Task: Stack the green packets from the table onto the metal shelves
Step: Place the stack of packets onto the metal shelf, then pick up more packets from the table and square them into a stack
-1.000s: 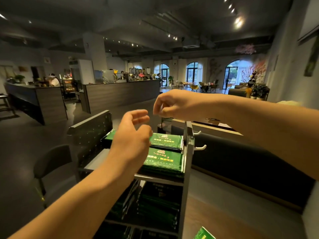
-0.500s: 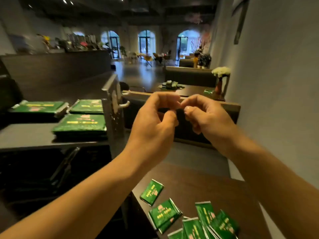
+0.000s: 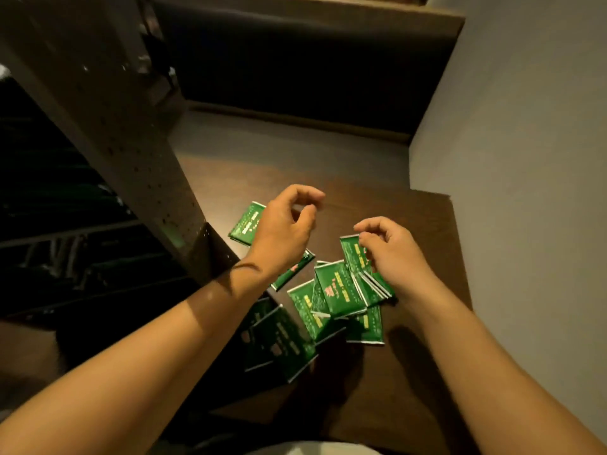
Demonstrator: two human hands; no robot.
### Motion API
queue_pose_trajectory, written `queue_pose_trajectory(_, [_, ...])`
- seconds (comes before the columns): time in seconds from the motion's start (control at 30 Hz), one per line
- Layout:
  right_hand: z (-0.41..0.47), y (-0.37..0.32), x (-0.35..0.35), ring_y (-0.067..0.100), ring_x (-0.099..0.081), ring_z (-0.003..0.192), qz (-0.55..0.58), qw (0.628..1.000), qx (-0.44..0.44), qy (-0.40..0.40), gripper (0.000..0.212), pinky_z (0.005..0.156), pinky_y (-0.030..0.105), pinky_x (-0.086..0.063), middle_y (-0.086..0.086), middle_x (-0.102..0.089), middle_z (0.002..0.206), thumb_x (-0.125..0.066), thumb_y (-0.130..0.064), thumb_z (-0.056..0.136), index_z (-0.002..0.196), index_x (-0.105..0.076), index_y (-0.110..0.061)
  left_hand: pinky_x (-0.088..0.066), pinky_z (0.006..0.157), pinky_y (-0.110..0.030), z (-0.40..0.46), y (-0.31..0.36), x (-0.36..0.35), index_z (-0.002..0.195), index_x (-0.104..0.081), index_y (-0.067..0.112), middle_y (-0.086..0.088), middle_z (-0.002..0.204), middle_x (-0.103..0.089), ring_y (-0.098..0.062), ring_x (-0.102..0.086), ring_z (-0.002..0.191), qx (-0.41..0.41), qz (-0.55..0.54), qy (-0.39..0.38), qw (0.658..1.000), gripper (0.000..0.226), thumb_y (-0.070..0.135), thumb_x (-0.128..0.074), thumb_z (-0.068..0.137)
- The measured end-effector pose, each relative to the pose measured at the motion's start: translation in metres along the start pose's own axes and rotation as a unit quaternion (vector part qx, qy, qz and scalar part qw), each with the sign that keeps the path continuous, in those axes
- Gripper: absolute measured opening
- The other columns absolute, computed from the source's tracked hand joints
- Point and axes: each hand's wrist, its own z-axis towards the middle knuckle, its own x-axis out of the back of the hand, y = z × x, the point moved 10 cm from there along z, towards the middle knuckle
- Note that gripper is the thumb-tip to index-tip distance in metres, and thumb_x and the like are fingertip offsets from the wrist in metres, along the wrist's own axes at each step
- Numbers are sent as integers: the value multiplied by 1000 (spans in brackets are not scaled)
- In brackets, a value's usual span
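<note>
left hand (image 3: 282, 229): hovers over the green packets (image 3: 331, 292), fingers loosely curled, empty
right hand (image 3: 392, 254): fingers pinching the top packet (image 3: 353, 254)
packets: heaped near the table (image 3: 410, 372) left edge, beside the metal shelves (image 3: 108, 103)

The green packets (image 3: 335, 292) carry yellow print; none of it is legible.

A dark wooden table (image 3: 410, 372) carries a loose heap of green packets (image 3: 335, 292) near its centre (several overlapping). One packet (image 3: 246, 223) lies apart at ten o'clock of the heap; two more (image 3: 279, 339) sit in shadow at seven o'clock, by the table's edge.
</note>
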Motion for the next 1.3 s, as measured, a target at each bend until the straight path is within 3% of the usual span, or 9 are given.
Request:
queue_pose_trajectory(0.17, [0, 90, -41, 13, -39, 54, -46, 992, -114, -42, 18, 49, 26, -29, 0, -51, 72, -48, -9, 96, 99, -63, -20, -51, 69, -23, -17, -83, -23, 97, -61, 24, 9, 94, -66, 2, -60, 73, 48, 79, -48, 995, 18, 8, -53, 92])
queue_pose_trajectory(0.3, [-11, 124, -79, 9, -44, 54, -98, 984, -121, -85, 12, 51, 25, -34, -5, -54, 73, -53, -14, 95, 96, -62, -22, -54, 77, -35, -41, -129, -23, 95, -61, 22, 2, 94, -64, -14, -64, 84, 36, 185, -93, 978, 17, 8, -60, 86])
queue_pose_trajectory(0.43, [-35, 138, -130, 12, -59, 89, -178, 964, -104, -168, 11, 77, 26, -46, -9, -61, 96, -58, -15, 93, 99, -60, -23, -47, 94, -44, -77, -185, 13, 123, -49, 27, -2, 131, -46, -25, -46, 119, 246, 367, -62, 895, 38, 28, -62, 86])
queue_pose_trajectory(0.57, [-51, 144, -161, 21, -53, 114, -263, 937, -78, -214, 31, 99, 30, -43, 3, -55, 123, -56, -9, 92, 122, -56, -16, -42, 101, -52, -123, -218, 28, 143, -27, 24, -7, 147, -25, -33, -31, 132, 452, 217, 43, 864, 66, 22, -62, 87])
queue_pose_trajectory(0.7, [-60, 150, -181, 29, -47, 121, -303, 925, -47, -226, 37, 95, 28, -36, 13, -47, 132, -51, -4, 92, 129, -52, -5, -40, 104, -50, -158, -239, 21, 143, -21, 24, -11, 143, -31, -35, -38, 128, 538, 64, 127, 831, 70, 16, -61, 86])
queue_pose_trajectory(0.9, [-56, 149, -192, 25, -52, 113, -209, 950, -83, -218, 34, 92, 28, -39, 15, -54, 127, -53, -6, 94, 127, -56, -4, -46, 94, -42, -165, -243, 13, 140, -28, 20, -9, 127, -49, -32, -52, 114, 550, -28, 151, 821, 60, 12, -58, 89])
queue_pose_trajectory(1.03, [-55, 154, -197, 22, -57, 102, -96, 959, -137, -231, 34, 86, 35, -50, 6, -61, 110, -50, -1, 92, 104, -57, -31, -43, 82, -33, -158, -236, 10, 111, -52, 18, -8, 111, -61, -23, -57, 96, 518, -31, 112, 848, 21, 10, -54, 92])
queue_pose_trajectory(1.2, [-37, 152, -183, 22, -64, 98, 39, 968, -203, -142, 19, 88, 45, -55, 4, -63, 108, -55, -11, 95, 108, -58, -23, -40, 87, -30, -130, -216, 22, 129, -50, 19, -2, 120, -58, -20, -55, 110, 419, 19, 88, 904, 36, 15, -56, 93])
queue_pose_trajectory(1.3, [-22, 151, -160, 16, -61, 95, 79, 973, -210, -56, 20, 80, 34, -56, 3, -59, 114, -53, -8, 95, 105, -57, -26, -47, 91, -37, -91, -201, 25, 130, -48, 21, 2, 113, -55, -18, -53, 103, 357, 47, 57, 931, 39, 20, -59, 92])
